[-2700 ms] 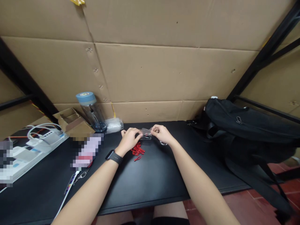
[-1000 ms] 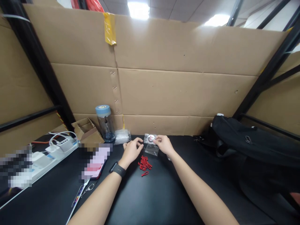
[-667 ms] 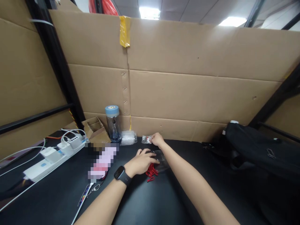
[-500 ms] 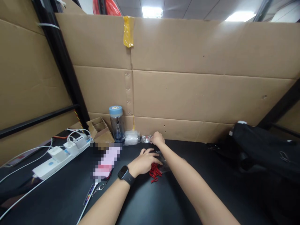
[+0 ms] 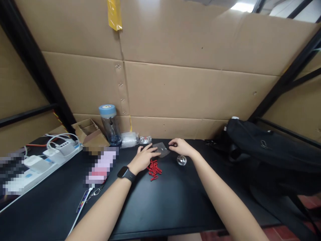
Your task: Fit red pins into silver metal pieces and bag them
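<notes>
My left hand, with a black watch on its wrist, lies palm down with fingers spread, its fingertips on the edge of a clear plastic bag. Just below those fingers lies a pile of red cords. My right hand is right of the bag, fingers bent and thumb side facing it; whether something small sits between the fingertips is unclear. Under the right hand a small round clear object rests on the black table.
Along the cardboard wall stand a blue-lidded bottle, an open cardboard box, a clear wrapped bundle and a small shiny packet. A power strip and phone lie left. A black backpack occupies the right.
The view has turned right and down. My right hand has moved from the small packet at the wall to the bag's right side. The round clear object and more of the bag now show.
</notes>
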`<state>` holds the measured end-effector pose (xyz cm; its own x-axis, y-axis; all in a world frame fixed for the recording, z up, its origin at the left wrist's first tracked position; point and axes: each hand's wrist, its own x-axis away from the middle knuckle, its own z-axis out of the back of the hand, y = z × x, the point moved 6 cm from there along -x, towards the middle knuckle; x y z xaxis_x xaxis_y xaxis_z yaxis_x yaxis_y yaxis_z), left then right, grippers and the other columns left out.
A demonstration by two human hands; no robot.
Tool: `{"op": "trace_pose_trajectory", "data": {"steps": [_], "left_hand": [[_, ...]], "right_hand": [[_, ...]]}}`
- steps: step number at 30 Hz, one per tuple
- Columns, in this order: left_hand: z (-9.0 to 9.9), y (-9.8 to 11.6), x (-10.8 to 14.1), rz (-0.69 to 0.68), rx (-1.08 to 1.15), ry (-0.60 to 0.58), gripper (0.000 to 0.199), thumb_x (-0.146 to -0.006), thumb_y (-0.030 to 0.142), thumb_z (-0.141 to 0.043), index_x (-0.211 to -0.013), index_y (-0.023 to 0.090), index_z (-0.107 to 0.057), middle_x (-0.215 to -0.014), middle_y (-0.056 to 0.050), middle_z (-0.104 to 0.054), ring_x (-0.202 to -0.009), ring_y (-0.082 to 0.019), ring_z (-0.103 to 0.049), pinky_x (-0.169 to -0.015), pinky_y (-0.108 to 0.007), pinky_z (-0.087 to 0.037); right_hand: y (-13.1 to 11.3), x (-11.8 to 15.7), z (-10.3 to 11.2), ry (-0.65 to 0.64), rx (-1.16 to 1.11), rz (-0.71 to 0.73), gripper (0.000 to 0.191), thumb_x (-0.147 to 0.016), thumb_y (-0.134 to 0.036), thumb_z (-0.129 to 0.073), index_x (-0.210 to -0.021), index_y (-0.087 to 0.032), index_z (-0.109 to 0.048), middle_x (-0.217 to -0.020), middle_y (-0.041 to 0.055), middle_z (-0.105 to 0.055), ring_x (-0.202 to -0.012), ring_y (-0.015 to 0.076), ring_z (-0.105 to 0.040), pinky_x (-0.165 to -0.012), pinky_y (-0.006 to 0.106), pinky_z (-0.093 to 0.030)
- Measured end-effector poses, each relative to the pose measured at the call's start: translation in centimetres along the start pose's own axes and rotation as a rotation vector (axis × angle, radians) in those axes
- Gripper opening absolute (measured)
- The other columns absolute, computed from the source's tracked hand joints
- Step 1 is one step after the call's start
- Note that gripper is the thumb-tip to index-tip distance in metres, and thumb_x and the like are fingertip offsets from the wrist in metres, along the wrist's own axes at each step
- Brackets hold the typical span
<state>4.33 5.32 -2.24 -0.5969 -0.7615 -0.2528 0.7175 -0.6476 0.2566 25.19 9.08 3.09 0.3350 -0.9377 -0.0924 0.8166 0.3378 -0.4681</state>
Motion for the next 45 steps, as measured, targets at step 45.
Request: {"op": "trace_pose_trajectory", "data": {"steps": [45], "left_hand": [[5.1, 6.0, 0.8, 0.077, 0.14, 0.466, 0.014, -0.095, 0.029, -0.059, -0.096, 0.026, -0.072, -0.127, -0.006, -0.06, -0.125, -0.025, -0.05, -0.097, -0.042, -0.031]], "right_hand": [[-4.3, 7.1, -2.5, 0.336, -0.747, 0.196, 0.067, -0.073, -0.037, -0.084, -0.132, -0.03, -0.053, -0.13, 0.01, -0.067, -0.105, 0.0245, -0.07, -0.081, 0.036, -0.057]]}}
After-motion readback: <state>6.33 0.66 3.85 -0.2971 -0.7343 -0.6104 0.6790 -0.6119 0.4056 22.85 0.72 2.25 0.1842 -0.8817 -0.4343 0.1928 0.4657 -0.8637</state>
